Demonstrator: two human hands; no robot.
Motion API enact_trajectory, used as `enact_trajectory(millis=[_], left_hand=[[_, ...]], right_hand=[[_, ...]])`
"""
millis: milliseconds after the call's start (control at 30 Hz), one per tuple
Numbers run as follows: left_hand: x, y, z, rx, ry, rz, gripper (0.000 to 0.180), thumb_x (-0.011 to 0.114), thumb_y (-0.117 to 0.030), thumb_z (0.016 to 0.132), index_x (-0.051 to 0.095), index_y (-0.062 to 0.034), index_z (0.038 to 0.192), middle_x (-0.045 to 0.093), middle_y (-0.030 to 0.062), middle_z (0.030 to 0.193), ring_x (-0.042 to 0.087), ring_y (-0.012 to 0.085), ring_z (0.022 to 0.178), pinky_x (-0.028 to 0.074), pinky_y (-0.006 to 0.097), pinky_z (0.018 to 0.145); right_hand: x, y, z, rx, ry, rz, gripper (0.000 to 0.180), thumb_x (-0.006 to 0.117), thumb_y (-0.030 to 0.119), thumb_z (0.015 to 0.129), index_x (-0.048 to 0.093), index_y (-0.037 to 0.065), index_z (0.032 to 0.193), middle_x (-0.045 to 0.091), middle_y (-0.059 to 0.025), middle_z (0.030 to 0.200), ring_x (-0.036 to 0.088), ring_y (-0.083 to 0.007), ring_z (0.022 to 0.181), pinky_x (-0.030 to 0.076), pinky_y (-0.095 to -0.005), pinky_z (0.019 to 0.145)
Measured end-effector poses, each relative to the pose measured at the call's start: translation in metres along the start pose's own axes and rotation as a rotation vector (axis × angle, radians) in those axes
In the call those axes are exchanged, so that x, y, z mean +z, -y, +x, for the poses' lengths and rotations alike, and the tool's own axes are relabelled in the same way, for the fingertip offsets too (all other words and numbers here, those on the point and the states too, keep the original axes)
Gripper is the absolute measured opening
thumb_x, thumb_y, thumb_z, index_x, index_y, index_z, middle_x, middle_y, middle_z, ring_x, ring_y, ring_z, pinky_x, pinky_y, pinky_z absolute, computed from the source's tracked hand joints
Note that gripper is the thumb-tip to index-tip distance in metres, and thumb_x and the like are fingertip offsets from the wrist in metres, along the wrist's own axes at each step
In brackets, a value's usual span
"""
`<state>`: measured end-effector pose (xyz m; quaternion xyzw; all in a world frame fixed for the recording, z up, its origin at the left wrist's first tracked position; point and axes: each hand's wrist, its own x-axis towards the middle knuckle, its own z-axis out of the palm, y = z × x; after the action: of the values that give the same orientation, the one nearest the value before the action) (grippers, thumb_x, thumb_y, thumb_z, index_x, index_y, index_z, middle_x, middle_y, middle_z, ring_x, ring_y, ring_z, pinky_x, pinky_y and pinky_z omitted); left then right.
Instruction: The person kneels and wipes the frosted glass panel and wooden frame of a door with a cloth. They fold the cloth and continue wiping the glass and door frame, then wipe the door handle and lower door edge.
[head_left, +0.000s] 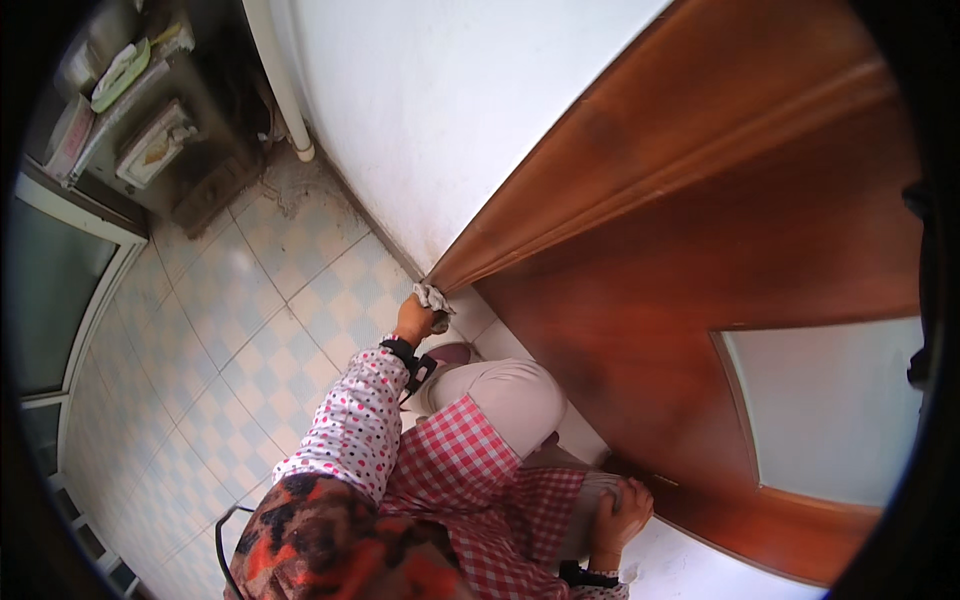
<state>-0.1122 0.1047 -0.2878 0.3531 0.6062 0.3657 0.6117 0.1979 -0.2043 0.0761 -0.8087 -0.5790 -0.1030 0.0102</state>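
My left hand point(413, 320) reaches down to the foot of the brown wooden door frame point(560, 180). Its fingers are closed on a crumpled greyish-white cloth point(432, 297), which touches the lower end of the frame near the floor. My right hand point(622, 512) rests on my bent knee, close to the bottom of the brown door point(640, 330); it holds nothing and its fingers lie curved over the leg. A red-and-white checked apron point(455, 450) covers part of my light trousers. Dotted sleeve covers are on my arms.
Pale checked tiles point(250, 320) cover the floor. A white wall point(420, 110) with a vertical pipe point(280, 80) rises beyond the frame. At the far left stands a grimy cabinet point(200, 160) with things on top, beside a glazed white-framed door point(105, 230). The brown door has a pale panel point(830, 410).
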Motion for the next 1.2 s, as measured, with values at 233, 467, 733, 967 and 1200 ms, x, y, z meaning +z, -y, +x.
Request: enact_trajectory(millis=[233, 467, 733, 967, 1200], left_hand=[[-0.021, -0.117, -0.069, -0.097, 0.075, -0.138, 0.028, 0.074, -0.020, 0.084, 0.072, -0.0010, 0.104, 0.072, 0.0117, 0.083, 0.070, 0.0232, 0.060, 0.054, 0.034, 0.043], [-0.015, -0.207, -0.140, 0.519, -0.276, 0.106, 0.028, 0.077, -0.013, 0.082, 0.068, 0.0001, 0.105, 0.076, 0.0176, 0.098, 0.073, 0.0301, 0.095, 0.056, 0.040, 0.084], [-0.003, -0.328, -0.197, 1.179, -0.594, 0.255, 0.058, 0.072, 0.003, 0.072, 0.054, -0.0048, 0.127, 0.061, 0.0176, 0.108, 0.064, 0.0419, 0.095, 0.054, 0.046, 0.075], [-0.012, -0.450, -0.240, 1.511, -0.858, 0.471, 0.075, 0.081, 0.001, 0.062, 0.051, -0.0028, 0.131, 0.057, 0.0178, 0.106, 0.062, 0.0416, 0.091, 0.054, 0.046, 0.074], [-0.021, -0.584, -0.311, 1.734, -1.066, 0.681, 0.056, 0.073, 0.000, 0.073, 0.054, -0.0016, 0.126, 0.059, 0.0171, 0.103, 0.061, 0.0393, 0.093, 0.053, 0.046, 0.078]], right_hand=[[0.009, 0.012, 0.010, -0.055, -0.100, 0.031, 0.026, 0.069, 0.023, 0.076, 0.073, 0.004, 0.094, 0.067, -0.0126, 0.111, 0.058, -0.0354, 0.112, 0.042, -0.0506, 0.101], [0.014, 0.015, 0.007, -0.046, -0.206, 0.111, 0.025, 0.070, 0.022, 0.071, 0.076, 0.007, 0.091, 0.068, -0.0097, 0.105, 0.059, -0.0321, 0.109, 0.041, -0.0475, 0.102], [0.019, 0.001, -0.008, -0.019, -0.326, 0.189, 0.023, 0.070, 0.021, 0.068, 0.077, 0.008, 0.086, 0.070, -0.0088, 0.101, 0.060, -0.0313, 0.108, 0.041, -0.0485, 0.101], [0.014, -0.008, -0.023, 0.001, -0.416, 0.266, 0.019, 0.070, 0.017, 0.068, 0.075, 0.008, 0.084, 0.070, -0.0075, 0.100, 0.061, -0.0302, 0.107, 0.042, -0.0472, 0.103], [0.010, -0.011, -0.027, 0.003, -0.489, 0.296, 0.016, 0.069, 0.016, 0.067, 0.074, 0.008, 0.080, 0.070, -0.0075, 0.098, 0.062, -0.0305, 0.105, 0.044, -0.0465, 0.100]])
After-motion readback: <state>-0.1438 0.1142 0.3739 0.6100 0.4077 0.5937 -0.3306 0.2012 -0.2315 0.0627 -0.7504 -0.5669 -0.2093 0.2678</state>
